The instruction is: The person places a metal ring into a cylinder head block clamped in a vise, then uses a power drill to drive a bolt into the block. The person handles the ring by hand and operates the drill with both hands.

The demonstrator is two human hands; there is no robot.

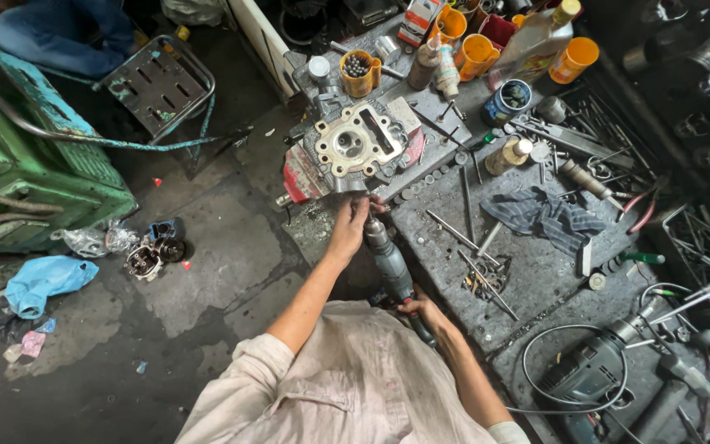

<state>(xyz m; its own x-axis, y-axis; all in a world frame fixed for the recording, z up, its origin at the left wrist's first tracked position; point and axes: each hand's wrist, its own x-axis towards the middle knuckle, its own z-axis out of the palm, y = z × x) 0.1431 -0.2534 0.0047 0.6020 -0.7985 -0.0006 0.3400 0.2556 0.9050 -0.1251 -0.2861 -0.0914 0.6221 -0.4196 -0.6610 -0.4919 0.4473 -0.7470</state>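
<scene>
A grey metal engine cylinder head (pixel 355 146) with a pale gasket face sits at the corner of a dark steel workbench (pixel 536 271). My left hand (pixel 348 222) rests against its near edge and around the nose of a grey-blue handheld power tool (pixel 389 265). My right hand (pixel 421 311) grips the rear handle of that tool, close to my chest. The tool's tip meets the underside edge of the cylinder head, hidden by my left fingers.
Orange cups (pixel 477 56), bottles (pixel 537 39), a tin (pixel 509 100), loose rods, a striped rag (pixel 546 215) and an electric drill (pixel 589 370) crowd the bench. A green machine (pixel 34 156) stands left. Engine parts (pixel 151 256) and blue plastic (pixel 43 281) lie on the oily floor.
</scene>
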